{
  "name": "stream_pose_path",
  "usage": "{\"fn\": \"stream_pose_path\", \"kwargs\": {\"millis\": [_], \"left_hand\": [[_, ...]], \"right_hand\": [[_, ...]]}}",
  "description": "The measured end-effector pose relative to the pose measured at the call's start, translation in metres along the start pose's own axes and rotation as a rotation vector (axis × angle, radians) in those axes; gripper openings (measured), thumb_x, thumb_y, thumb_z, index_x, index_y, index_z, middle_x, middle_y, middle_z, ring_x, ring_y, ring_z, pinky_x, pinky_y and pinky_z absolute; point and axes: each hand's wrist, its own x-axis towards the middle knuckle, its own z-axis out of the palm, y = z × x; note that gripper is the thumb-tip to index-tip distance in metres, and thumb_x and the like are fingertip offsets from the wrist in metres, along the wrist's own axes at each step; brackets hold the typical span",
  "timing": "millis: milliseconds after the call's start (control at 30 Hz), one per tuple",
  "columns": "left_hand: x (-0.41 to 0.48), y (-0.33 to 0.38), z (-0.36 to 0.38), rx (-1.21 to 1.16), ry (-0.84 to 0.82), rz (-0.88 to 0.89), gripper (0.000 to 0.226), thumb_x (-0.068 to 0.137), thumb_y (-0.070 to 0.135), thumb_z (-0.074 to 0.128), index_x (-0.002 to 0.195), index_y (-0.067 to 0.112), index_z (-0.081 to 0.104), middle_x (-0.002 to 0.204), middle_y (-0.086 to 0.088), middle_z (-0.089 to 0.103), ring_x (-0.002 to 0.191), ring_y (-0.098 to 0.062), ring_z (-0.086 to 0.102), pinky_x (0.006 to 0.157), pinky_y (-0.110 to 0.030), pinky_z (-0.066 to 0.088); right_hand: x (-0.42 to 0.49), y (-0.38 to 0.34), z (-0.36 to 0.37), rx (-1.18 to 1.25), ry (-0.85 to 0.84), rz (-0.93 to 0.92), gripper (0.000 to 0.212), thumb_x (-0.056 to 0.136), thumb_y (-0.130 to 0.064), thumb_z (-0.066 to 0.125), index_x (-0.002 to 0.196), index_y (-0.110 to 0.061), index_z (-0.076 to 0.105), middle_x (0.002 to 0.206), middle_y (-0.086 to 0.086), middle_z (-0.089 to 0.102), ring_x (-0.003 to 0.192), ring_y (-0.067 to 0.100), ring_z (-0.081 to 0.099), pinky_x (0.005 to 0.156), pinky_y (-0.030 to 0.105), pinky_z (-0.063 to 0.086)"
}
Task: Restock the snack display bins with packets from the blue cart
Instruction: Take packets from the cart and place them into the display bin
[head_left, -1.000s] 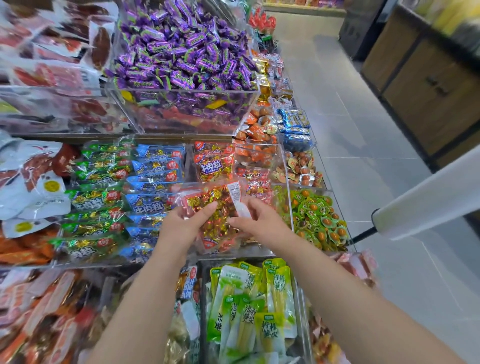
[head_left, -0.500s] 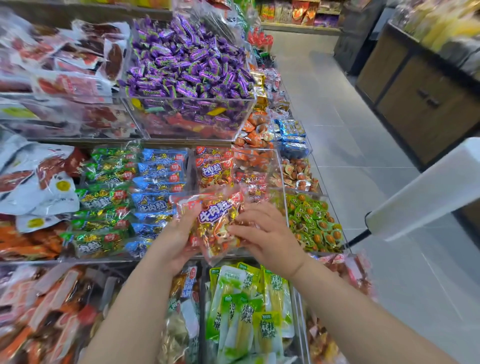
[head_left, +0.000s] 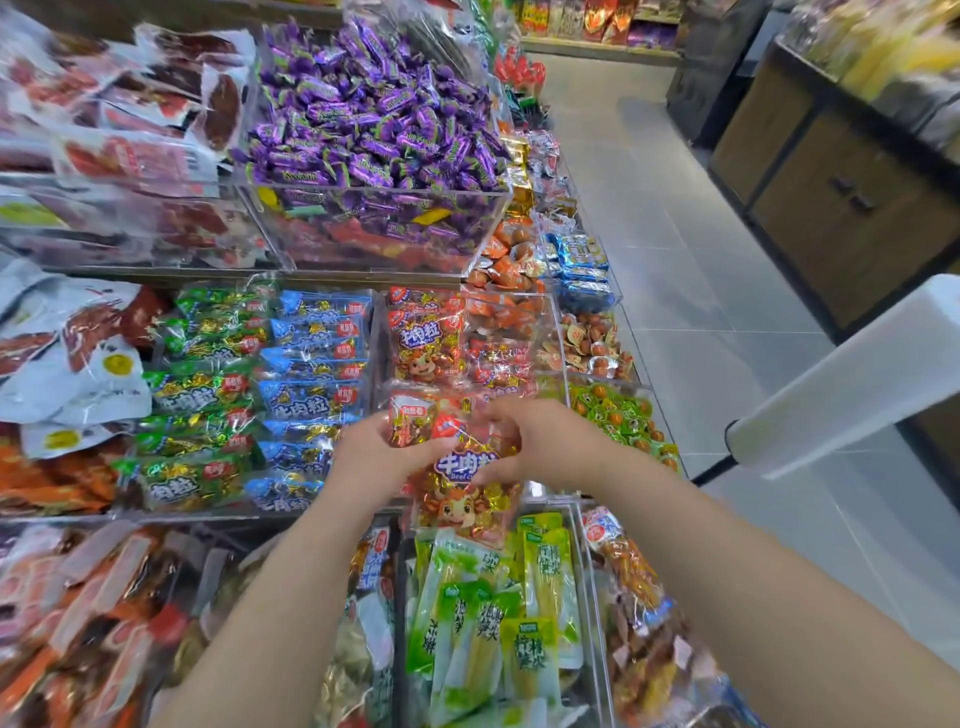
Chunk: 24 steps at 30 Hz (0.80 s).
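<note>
Red packet (head_left: 465, 486) flipped label-up since a second ago, now lower, bottom end hanging past front edge of clear bin (head_left: 381, 343). Left hand (head_left: 382, 457) grips packet's left side; right hand (head_left: 543, 447) pinches its top right. Hands close together. Matching packets (head_left: 428, 338) lie in bin behind; green packets (head_left: 483, 623) below.

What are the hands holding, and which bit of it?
A red snack packet. The left hand grips its upper left side and the right hand its upper right side; its bottom hangs free.
</note>
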Motion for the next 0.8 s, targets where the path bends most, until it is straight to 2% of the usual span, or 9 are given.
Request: {"fn": "stream_pose_path", "kwargs": {"millis": [67,133,200,267,367,500,667,733,800], "left_hand": [[0.002,0.0,0.003,0.047,0.009,-0.016,0.049,0.065,0.053,0.079,0.104,0.024,0.069,0.103,0.005,0.073,0.095,-0.014,0.068,0.077,-0.031,0.055],[0.004,-0.003,0.0,0.065,0.105,-0.075,0.08,0.071,0.064,0.069,0.133,0.016,0.053,0.133,-0.005,0.057,0.118,-0.025,0.055,0.098,-0.043,0.046],[0.006,-0.007,-0.008,0.007,0.205,-0.126,0.087,0.074,0.063,0.067,0.142,0.014,0.042,0.143,-0.008,0.048,0.125,-0.028,0.049,0.1,-0.045,0.04],[0.009,-0.012,-0.018,-0.084,0.239,-0.144,0.071,0.073,0.058,0.07,0.13,0.017,0.055,0.133,-0.007,0.058,0.114,-0.026,0.057,0.093,-0.041,0.047],[0.013,-0.012,-0.026,-0.153,0.222,-0.114,0.055,0.071,0.056,0.073,0.114,0.024,0.064,0.118,-0.004,0.067,0.102,-0.022,0.064,0.085,-0.041,0.052],[0.022,-0.011,-0.03,-0.179,0.222,-0.152,0.085,0.068,0.061,0.072,0.137,0.019,0.047,0.133,-0.007,0.057,0.117,-0.031,0.057,0.097,-0.054,0.047],[0.026,-0.012,-0.031,-0.191,0.194,-0.182,0.114,0.041,0.074,0.071,0.138,0.018,0.047,0.134,-0.008,0.057,0.118,-0.032,0.057,0.097,-0.054,0.047],[0.027,-0.015,-0.031,-0.198,0.181,-0.195,0.117,0.038,0.075,0.07,0.138,0.02,0.046,0.134,-0.008,0.057,0.118,-0.032,0.057,0.097,-0.055,0.047],[0.028,-0.017,-0.031,-0.212,0.177,-0.192,0.114,0.039,0.076,0.07,0.136,0.021,0.048,0.132,-0.007,0.058,0.116,-0.032,0.058,0.097,-0.055,0.047]], "right_hand": [[0.003,0.008,-0.009,0.01,-0.017,-0.034,0.026,0.07,-0.048,0.078,0.085,-0.039,0.058,0.074,-0.018,0.055,0.063,-0.005,0.051,0.054,0.017,0.038],[0.007,0.022,-0.025,0.079,0.083,-0.019,0.027,0.072,-0.041,0.079,0.072,-0.036,0.052,0.069,-0.016,0.052,0.061,-0.006,0.05,0.052,0.016,0.034],[0.011,0.037,-0.039,0.107,0.228,0.03,0.026,0.074,-0.037,0.077,0.073,-0.031,0.052,0.072,-0.014,0.053,0.066,0.0,0.05,0.055,0.023,0.036],[0.017,0.045,-0.045,0.062,0.31,0.057,0.026,0.075,-0.037,0.075,0.073,-0.03,0.05,0.072,-0.013,0.051,0.066,0.004,0.048,0.055,0.026,0.035],[0.03,0.043,-0.036,-0.157,0.184,0.058,0.023,0.076,-0.033,0.072,0.094,-0.024,0.061,0.083,-0.01,0.058,0.08,0.014,0.058,0.063,0.027,0.043],[0.049,0.04,0.002,-0.446,-0.09,0.114,0.03,0.084,-0.015,0.059,0.113,-0.024,0.057,0.1,0.0,0.064,0.091,0.023,0.063,0.072,0.038,0.056],[0.07,0.049,0.044,-0.542,-0.154,0.15,0.059,0.083,0.006,0.044,0.134,-0.025,0.043,0.098,0.004,0.061,0.088,0.027,0.061,0.059,0.033,0.047],[0.074,0.053,0.052,-0.592,-0.168,0.15,0.055,0.085,0.004,0.045,0.134,-0.02,0.042,0.095,0.005,0.056,0.088,0.028,0.057,0.059,0.033,0.041],[0.073,0.057,0.06,-0.571,-0.157,0.18,0.044,0.087,-0.005,0.052,0.129,-0.015,0.043,0.114,0.009,0.055,0.104,0.03,0.054,0.069,0.037,0.042]]}}
